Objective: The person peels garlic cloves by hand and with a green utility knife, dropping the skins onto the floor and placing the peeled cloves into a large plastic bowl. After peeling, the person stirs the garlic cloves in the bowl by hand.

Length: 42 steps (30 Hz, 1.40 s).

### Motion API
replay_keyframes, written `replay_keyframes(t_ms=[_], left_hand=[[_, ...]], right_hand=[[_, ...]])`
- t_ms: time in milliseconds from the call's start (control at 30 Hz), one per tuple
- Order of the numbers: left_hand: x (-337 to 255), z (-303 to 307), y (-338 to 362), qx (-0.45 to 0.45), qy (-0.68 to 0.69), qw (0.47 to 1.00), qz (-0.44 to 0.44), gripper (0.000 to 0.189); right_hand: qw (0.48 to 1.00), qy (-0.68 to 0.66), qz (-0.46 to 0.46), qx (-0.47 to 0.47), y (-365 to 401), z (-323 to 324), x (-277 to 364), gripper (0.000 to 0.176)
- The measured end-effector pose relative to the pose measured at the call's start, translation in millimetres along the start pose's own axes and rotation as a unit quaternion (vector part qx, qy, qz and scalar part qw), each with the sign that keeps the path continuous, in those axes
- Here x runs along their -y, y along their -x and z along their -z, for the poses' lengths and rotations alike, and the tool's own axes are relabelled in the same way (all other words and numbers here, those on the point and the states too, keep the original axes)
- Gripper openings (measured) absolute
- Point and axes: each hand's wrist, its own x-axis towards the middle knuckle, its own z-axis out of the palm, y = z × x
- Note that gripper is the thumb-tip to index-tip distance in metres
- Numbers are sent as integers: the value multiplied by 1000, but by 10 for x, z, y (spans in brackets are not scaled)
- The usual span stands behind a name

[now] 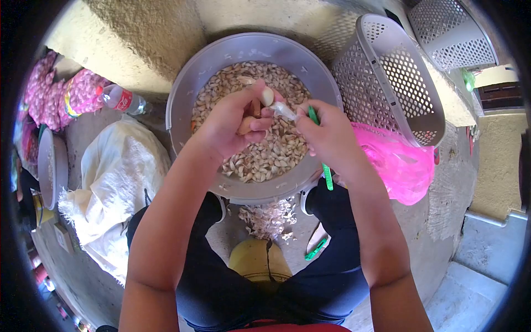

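Over a large grey basin (251,44) of garlic cloves (265,160), my left hand (229,119) pinches a pale, partly peeled garlic clove (267,97) between thumb and fingers. Other cloves seem tucked in its curled fingers. Beside it, my right hand (332,133) is closed around a green handled cutter (328,178), which points down toward me. A whitish strip of garlic skin (284,111) stretches between the clove and my right fingertips. The cutter's blade is not clearly visible.
Peeled skins (269,220) lie on the floor below the basin, near a yellow container (259,257) and another green cutter (316,250). On the right stand a perforated grey basket (395,83) and a pink plastic bag (395,166). A white sack (121,166) and a cola bottle (124,100) are left.
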Motion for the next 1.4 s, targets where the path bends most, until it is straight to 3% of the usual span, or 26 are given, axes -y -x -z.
replay_keyframes(t_ms=[67,167,267,367,467,567,767,867,967,1067,1167,1267,1400], left_hand=[[-40,1,23,27,-4,1000,13,33],[-30,-102,45,-11,-51,998,32,34],[20,-120,32,-30,-234,972,-21,29],[33,-137,29,-52,-348,935,-47,23],[136,20,-14,-71,-534,825,-172,21],[85,-98,56,-82,-642,732,-212,23],[98,-147,74,-83,-618,745,-237,27],[111,-144,68,-76,-604,751,-255,29],[134,-137,53,-78,-613,732,-286,27],[90,-193,82,-92,-572,798,-166,26],[142,-169,45,-69,-348,922,-152,29],[49,-251,71,-97,-307,929,-180,33],[33,-230,87,-76,-302,935,-167,33]], right_hand=[[1000,-14,-9,-25,-43,24,-27,23],[990,-122,-70,-29,-31,79,49,20],[979,-193,-42,-52,-48,53,27,21],[989,-135,-54,-10,12,48,169,31],[993,-58,101,-27,-7,-63,34,35],[991,-10,110,-79,-9,-119,-10,30],[988,-108,-78,-72,-16,-43,120,22],[992,-75,32,-96,-67,-82,-39,21],[990,-28,48,-131,-53,-102,7,21],[986,-23,52,-156,-52,-152,-13,20],[984,17,41,-170,-123,-148,-129,20],[986,-103,-61,-114,-101,-105,-62,19],[955,-275,-92,-56,-70,-92,32,18]])
